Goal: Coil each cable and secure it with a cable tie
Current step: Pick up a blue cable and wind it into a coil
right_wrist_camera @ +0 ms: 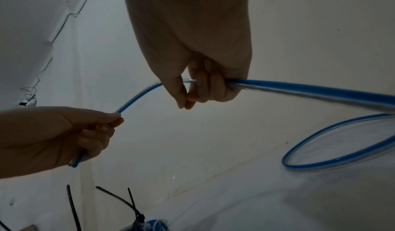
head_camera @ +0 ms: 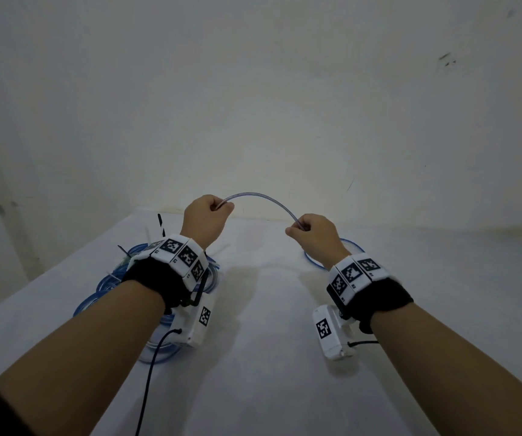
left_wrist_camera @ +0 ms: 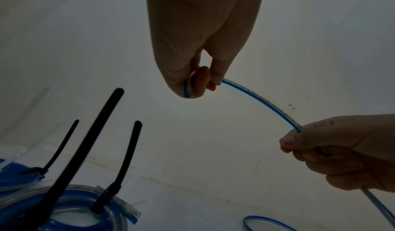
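Both hands up over the white table (head_camera: 269,357), cable (head_camera: 262,199) arched between them. Left hand (head_camera: 206,220) pinches the cable's end w/ thumb + curled fingers; right hand (head_camera: 314,234) has fingers wrapped round it further along. From the right fist the cable drops to a loose loop (right_wrist_camera: 342,143) lying on the table. On the left, under the left wrist: coiled cables (left_wrist_camera: 70,206) already bound w/ black cable ties (left_wrist_camera: 126,155), tails sticking up.

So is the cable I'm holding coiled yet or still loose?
Still loose. The blue-striped cable arcs once between the left hand and right hand, trailing to one open loop on the table, untied.
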A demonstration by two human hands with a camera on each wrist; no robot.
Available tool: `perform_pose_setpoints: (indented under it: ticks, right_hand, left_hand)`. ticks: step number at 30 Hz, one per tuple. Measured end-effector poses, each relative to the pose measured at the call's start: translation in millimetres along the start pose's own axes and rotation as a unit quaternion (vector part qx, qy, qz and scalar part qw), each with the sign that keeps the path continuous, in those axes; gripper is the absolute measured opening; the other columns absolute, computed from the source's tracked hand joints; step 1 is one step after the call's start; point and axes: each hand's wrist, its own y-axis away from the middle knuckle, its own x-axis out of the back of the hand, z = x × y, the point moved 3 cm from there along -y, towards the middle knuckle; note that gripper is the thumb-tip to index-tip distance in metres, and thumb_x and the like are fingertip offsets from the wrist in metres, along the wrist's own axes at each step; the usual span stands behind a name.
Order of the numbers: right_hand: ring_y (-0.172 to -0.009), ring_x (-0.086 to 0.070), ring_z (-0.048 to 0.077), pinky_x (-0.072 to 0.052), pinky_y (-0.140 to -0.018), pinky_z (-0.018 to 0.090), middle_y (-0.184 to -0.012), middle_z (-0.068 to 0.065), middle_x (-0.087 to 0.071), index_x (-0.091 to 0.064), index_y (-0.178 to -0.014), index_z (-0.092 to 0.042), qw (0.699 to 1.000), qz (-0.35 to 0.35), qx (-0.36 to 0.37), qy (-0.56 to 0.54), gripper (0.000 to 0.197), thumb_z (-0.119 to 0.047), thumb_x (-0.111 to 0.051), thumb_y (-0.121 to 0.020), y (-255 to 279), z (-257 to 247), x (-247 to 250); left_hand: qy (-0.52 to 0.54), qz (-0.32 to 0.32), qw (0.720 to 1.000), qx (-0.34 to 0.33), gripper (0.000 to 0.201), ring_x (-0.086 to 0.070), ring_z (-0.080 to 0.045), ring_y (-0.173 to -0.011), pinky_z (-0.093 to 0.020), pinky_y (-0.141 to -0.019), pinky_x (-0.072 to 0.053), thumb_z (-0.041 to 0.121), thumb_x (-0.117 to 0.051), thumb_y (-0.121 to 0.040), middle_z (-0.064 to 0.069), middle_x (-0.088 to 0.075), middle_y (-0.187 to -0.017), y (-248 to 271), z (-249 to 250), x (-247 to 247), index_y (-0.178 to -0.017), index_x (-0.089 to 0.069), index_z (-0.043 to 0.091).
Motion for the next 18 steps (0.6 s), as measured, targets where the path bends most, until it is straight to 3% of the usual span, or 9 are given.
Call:
perform_pose_setpoints:
  ticks: [6,12,18]
  right_hand:
    - [-0.062,-0.044,0.007,-0.036,-0.058,0.021,-0.065,-0.005,-0.049,-0.058,-0.076,-0.012,1.0,0.008,0.002,-0.025,0.012,-0.018,-0.065,-0.082,-1.1,-1.5,-0.7]
    - [-0.061,-0.044,0.007,-0.035,-0.056,0.019,-0.064,-0.006,-0.049,-0.06,-0.077,-0.01,1.0,-0.001,0.002,-0.02,0.012,-0.019,-0.066,-0.082,-0.1,-2.1,0.5]
    - [-0.062,-0.044,0.007,-0.035,-0.057,0.018,-0.068,-0.005,-0.049,-0.062,-0.083,-0.01,0.999,0.007,0.001,-0.034,0.015,-0.024,-0.068,-0.082,1.6,-1.8,5.4]
  left_hand:
    - [0.01,-0.001,1.0,-0.009,0.014,-0.048,-0.014,-0.062,-0.025,-0.057,-0.039,0.025,-0.059,-0.089,0.004,-0.05,-0.067,-0.8,2.0,2.5,-0.09,-0.061,0.011]
    - [0.009,0.012,0.999,-0.03,0.011,-0.045,-0.011,-0.056,-0.024,-0.051,-0.036,0.022,-0.059,-0.089,0.004,-0.049,-0.064,-3.0,7.7,4.9,-0.086,-0.061,0.011]
    - [0.044,0.024,0.999,-0.023,0.021,-0.045,-0.013,-0.057,-0.024,-0.052,-0.035,0.036,-0.058,-0.089,0.004,-0.048,-0.066,-0.9,15.4,5.7,-0.092,-0.061,0.015]
